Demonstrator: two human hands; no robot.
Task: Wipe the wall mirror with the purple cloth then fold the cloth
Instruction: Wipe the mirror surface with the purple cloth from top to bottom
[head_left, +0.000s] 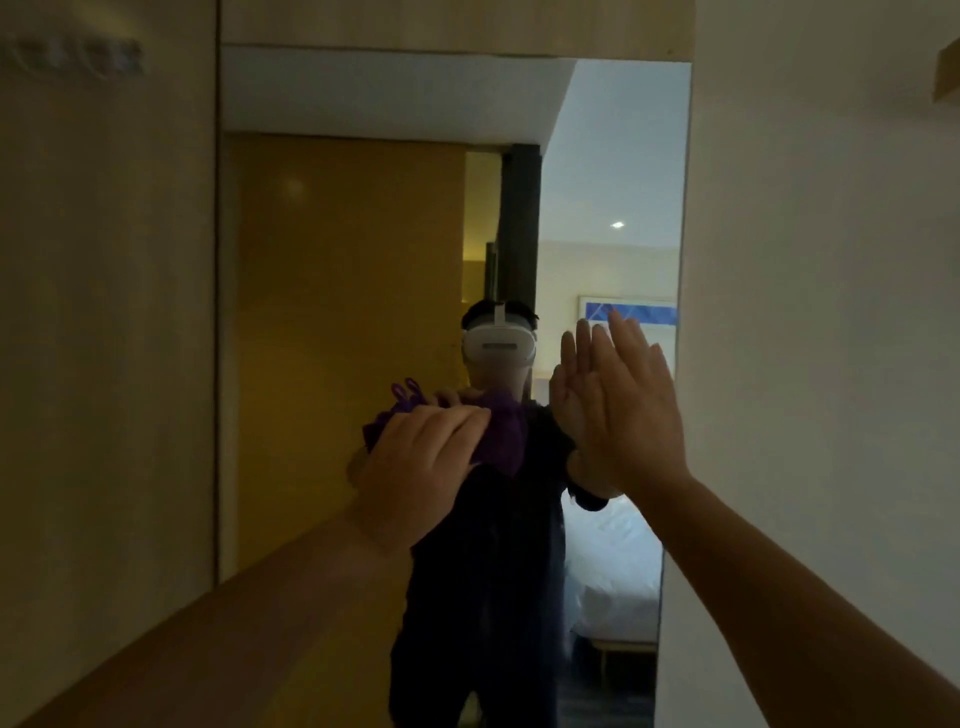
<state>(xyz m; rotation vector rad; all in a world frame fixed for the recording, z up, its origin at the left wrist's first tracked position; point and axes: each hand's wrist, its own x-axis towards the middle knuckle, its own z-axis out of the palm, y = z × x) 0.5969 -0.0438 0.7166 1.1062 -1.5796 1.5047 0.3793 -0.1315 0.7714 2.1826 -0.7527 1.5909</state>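
You face a dim corner: a pale wood-grain panel fills your left, a wooden band runs across the top, and a plain white wall stands on your right with a small wooden edge jutting out high up. Reflected behind you are a yellow-brown wooden door, a white ceiling with one small recessed light glowing, a blue framed picture on the far wall, and a bed with white linen — all softly lit, the reflected floor dark.
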